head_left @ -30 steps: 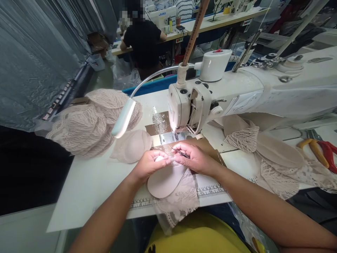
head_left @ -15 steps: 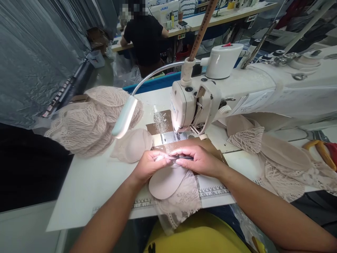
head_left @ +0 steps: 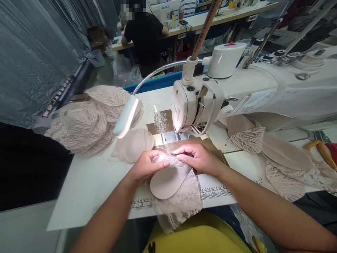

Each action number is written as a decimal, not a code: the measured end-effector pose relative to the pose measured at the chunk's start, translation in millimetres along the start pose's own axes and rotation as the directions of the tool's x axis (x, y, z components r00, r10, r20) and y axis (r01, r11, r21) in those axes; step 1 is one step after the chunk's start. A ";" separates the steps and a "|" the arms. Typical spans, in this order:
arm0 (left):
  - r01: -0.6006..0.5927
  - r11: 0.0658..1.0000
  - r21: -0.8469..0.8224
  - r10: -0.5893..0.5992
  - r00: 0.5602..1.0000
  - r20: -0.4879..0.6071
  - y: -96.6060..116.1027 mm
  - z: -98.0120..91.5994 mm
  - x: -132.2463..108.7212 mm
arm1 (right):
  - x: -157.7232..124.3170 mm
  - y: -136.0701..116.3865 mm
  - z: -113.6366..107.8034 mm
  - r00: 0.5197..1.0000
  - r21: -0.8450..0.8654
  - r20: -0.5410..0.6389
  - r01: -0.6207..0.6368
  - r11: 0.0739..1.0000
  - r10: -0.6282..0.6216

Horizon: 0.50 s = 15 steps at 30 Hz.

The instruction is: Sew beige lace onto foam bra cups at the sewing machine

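Note:
My left hand [head_left: 146, 166] pinches the left edge of a beige bra cup with lace [head_left: 170, 182] lying on the white table [head_left: 86, 182] in front of the sewing machine [head_left: 200, 102]. Closed at the cup's top edge, my right hand [head_left: 198, 159] holds a thin dark tool, tweezers by the look [head_left: 181, 154], between thumb and fingers, with the lace under its fingertips. The cup's lace hangs over the table's front edge, across a printed ruler [head_left: 210, 193].
A pile of lace cups [head_left: 89, 119] lies at the left, more lace pieces [head_left: 279, 158] at the right. A gooseneck lamp [head_left: 125, 117] hangs over a single cup [head_left: 134, 144]. Orange and red scissors [head_left: 322, 149] lie far right. A person in black [head_left: 143, 35] sits at another table behind.
Both hands shifted slightly toward me and together along the cup's top edge. The dark tool, seen sticking out a second ago, is now mostly hidden under my right fingers.

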<state>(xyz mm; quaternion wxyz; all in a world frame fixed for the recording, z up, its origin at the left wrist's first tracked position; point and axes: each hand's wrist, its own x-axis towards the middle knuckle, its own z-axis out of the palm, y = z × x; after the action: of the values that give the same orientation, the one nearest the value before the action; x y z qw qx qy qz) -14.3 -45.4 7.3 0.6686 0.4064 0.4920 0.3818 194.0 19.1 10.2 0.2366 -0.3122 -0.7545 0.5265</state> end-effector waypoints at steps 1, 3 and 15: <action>-0.003 1.000 -0.001 0.003 1.000 -0.002 0.4 -0.9 -0.9 | 0.3 0.4 -0.8 1.000 -0.003 -0.001 0.000 1.000 0.000; -0.011 1.000 -0.007 0.011 1.000 -0.008 -0.1 -1.2 -1.6 | 0.9 0.3 -1.9 1.000 -0.016 0.007 0.002 1.000 -0.002; -0.032 0.989 0.142 0.024 0.998 0.061 -5.8 2.8 3.5 | 3.6 -5.5 3.9 0.989 0.018 0.147 0.030 0.999 -0.033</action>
<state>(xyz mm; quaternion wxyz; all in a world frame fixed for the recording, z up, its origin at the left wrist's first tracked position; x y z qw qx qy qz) -10.2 -44.9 1.3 0.6466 0.4713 0.4923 0.3428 187.6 17.8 14.1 0.1908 -0.2587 -0.7707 0.5502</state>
